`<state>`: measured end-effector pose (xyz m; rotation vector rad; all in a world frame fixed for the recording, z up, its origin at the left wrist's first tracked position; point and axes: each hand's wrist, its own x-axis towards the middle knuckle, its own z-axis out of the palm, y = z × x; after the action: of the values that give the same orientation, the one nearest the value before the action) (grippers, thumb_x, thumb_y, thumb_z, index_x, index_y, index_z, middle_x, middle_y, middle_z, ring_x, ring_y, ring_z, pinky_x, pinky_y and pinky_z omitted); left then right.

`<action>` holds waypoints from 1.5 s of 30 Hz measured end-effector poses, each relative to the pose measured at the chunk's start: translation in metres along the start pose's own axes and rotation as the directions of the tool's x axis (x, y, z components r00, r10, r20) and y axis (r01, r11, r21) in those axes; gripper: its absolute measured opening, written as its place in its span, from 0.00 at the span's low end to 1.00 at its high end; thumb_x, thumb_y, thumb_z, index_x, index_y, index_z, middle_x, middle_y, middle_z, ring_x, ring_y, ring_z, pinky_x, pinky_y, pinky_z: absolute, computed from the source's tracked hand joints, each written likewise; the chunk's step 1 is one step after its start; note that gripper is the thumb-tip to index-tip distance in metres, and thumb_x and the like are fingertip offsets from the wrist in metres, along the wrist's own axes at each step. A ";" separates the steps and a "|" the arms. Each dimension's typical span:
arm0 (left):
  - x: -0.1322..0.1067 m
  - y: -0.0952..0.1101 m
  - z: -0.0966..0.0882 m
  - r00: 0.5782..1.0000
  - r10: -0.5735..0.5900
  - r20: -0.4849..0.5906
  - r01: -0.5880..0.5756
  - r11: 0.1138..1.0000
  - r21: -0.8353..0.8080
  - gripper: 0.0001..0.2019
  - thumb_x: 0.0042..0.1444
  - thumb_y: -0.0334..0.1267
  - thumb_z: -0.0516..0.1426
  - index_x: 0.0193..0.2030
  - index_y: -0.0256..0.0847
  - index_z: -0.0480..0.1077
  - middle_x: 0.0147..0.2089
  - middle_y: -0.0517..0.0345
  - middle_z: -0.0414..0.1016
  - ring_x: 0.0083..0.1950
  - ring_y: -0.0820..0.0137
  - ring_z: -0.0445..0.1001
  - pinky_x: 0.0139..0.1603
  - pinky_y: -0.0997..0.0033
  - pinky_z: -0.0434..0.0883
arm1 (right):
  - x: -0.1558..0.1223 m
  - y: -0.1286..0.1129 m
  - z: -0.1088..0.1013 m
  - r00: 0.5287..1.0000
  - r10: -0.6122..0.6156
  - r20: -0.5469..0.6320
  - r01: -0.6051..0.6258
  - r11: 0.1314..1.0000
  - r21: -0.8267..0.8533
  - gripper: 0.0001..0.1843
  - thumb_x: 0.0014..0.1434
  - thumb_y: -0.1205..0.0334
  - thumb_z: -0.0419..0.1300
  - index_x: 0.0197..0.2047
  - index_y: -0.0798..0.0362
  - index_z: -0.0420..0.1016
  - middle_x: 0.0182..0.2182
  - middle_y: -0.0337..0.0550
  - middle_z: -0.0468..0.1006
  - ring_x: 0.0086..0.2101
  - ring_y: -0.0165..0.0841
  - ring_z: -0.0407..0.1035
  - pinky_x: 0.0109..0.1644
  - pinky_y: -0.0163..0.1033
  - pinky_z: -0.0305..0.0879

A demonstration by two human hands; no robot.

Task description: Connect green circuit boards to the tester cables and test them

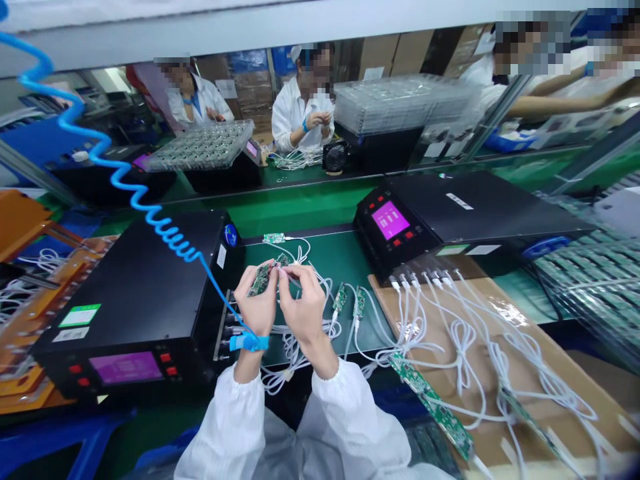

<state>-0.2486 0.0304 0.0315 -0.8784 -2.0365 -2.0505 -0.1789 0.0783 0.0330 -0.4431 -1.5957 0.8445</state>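
My left hand (260, 303) is closed around a small green circuit board (261, 279), held tilted above the green mat. A blue wrist strap (249, 342) with a coiled cord circles that wrist. Beside it, my right hand (303, 297) pinches at the board's edge, thumb and fingertips together. What lies between those fingertips is too small to make out. Just beyond the hands a board (274, 237) lies with a white cable plugged into it. To the right of my hands are two more small boards, one (340, 299) and another (360, 303), among white cables (295, 353).
Black test boxes with purple screens stand left (135, 293) and right (475, 207). White cables run from the right box over a brown cardboard sheet (555, 360), where a long green board (433, 403) lies. Co-workers in white coats (305, 113) sit beyond a frame. Stacked clear trays (400, 103) stand there.
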 end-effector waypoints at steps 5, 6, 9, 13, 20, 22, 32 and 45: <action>0.000 0.001 0.000 1.000 0.007 0.001 -0.007 1.000 -0.001 0.09 0.62 0.43 0.65 0.43 0.41 0.82 0.42 0.54 0.82 0.44 0.66 0.82 0.49 0.68 0.78 | 0.000 0.001 0.004 0.999 0.033 -0.002 -0.033 0.999 0.000 0.06 0.72 0.62 0.57 0.43 0.51 0.75 0.38 0.44 0.78 0.40 0.33 0.75 0.45 0.41 0.76; 0.000 0.001 -0.001 1.000 0.008 -0.002 -0.008 1.000 0.005 0.09 0.62 0.43 0.65 0.43 0.41 0.82 0.42 0.54 0.82 0.44 0.66 0.82 0.48 0.68 0.78 | 0.000 0.002 0.005 0.999 0.037 0.000 -0.037 0.999 0.008 0.06 0.72 0.62 0.57 0.43 0.51 0.75 0.38 0.44 0.78 0.40 0.33 0.75 0.45 0.41 0.76; 0.001 0.001 -0.001 1.000 0.020 -0.011 -0.020 1.000 0.018 0.09 0.62 0.43 0.65 0.43 0.41 0.82 0.42 0.54 0.82 0.44 0.66 0.82 0.48 0.68 0.78 | 0.000 0.002 0.008 0.999 0.041 -0.006 -0.041 0.999 0.016 0.06 0.72 0.63 0.57 0.43 0.51 0.75 0.38 0.44 0.78 0.40 0.33 0.75 0.45 0.40 0.75; 0.001 0.000 -0.002 0.998 0.066 -0.003 -0.066 0.998 0.014 0.08 0.63 0.42 0.65 0.43 0.41 0.82 0.41 0.54 0.81 0.44 0.67 0.81 0.48 0.69 0.77 | 0.001 0.002 0.010 0.999 0.041 -0.033 -0.041 0.999 0.013 0.06 0.72 0.64 0.58 0.42 0.52 0.75 0.38 0.45 0.79 0.40 0.33 0.75 0.46 0.40 0.75; 0.000 -0.005 0.001 0.996 0.080 -0.025 -0.080 0.997 0.010 0.07 0.63 0.41 0.65 0.44 0.42 0.82 0.41 0.56 0.81 0.44 0.68 0.81 0.48 0.70 0.77 | 0.002 0.001 0.011 0.996 0.084 -0.029 -0.083 0.996 0.023 0.06 0.71 0.64 0.58 0.42 0.52 0.75 0.38 0.44 0.78 0.39 0.32 0.74 0.45 0.39 0.74; 0.001 -0.005 0.001 0.995 0.096 -0.017 -0.096 0.995 0.000 0.07 0.64 0.40 0.65 0.45 0.42 0.82 0.41 0.56 0.81 0.44 0.69 0.81 0.48 0.70 0.76 | 0.001 0.002 0.011 0.997 0.076 -0.019 -0.076 0.997 0.017 0.06 0.72 0.64 0.58 0.42 0.52 0.75 0.38 0.44 0.78 0.39 0.32 0.74 0.45 0.39 0.74; 0.003 0.001 -0.003 0.964 0.255 0.077 -0.259 0.965 0.047 0.08 0.65 0.35 0.63 0.48 0.43 0.82 0.38 0.57 0.79 0.40 0.70 0.78 0.43 0.72 0.73 | 0.002 0.003 0.012 0.999 0.038 -0.026 -0.038 0.999 0.002 0.07 0.73 0.65 0.57 0.42 0.53 0.76 0.38 0.45 0.78 0.40 0.32 0.74 0.47 0.39 0.73; 0.008 -0.016 0.000 0.969 0.242 -0.043 -0.236 0.966 0.108 0.05 0.65 0.37 0.63 0.44 0.41 0.81 0.42 0.53 0.82 0.46 0.66 0.81 0.52 0.65 0.76 | 0.046 0.026 -0.020 0.846 0.361 0.392 -0.181 0.886 -0.427 0.13 0.71 0.67 0.58 0.53 0.52 0.81 0.46 0.49 0.84 0.49 0.39 0.76 0.56 0.40 0.68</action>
<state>-0.2627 0.0339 0.0217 -0.9833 -1.8835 -1.8071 -0.1743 0.1331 0.0454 -0.8088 -2.1942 0.9061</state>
